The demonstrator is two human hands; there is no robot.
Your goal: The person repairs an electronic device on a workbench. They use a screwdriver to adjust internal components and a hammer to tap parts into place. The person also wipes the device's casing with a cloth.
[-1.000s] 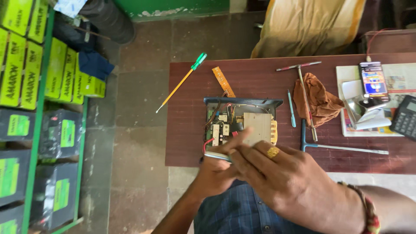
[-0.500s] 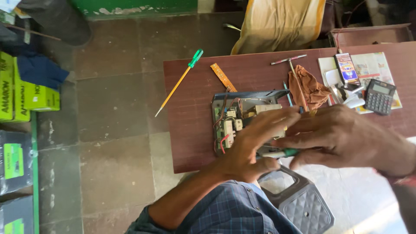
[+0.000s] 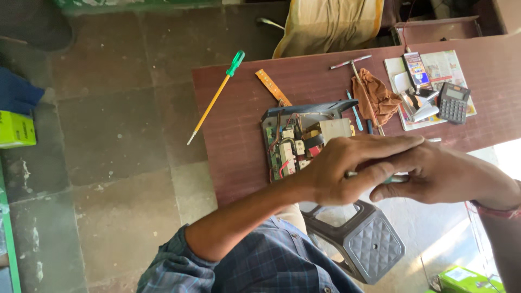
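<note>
Hands met over the near edge of the brown table (image 3: 233,135), fingers pinched on a thin teal-tipped tool (image 3: 393,178).

Left hand (image 3: 347,168) lay flat across it, fingers closed over the shaft; right hand (image 3: 439,173) curled tight around the teal end. Just beyond them, partly hidden by the left fingers, sat an open circuit board (image 3: 293,138) with its grey cover. Farther right lay a crumpled orange cloth (image 3: 374,97), a T-handled metal tool (image 3: 353,61), a dark calculator (image 3: 453,102) on newspaper (image 3: 442,65). To the left, a green-handled screwdriver (image 3: 217,95) overhung the table edge. A grey stool (image 3: 369,244) stood below, and a bright green box (image 3: 16,129) sat on the floor far left.
</note>
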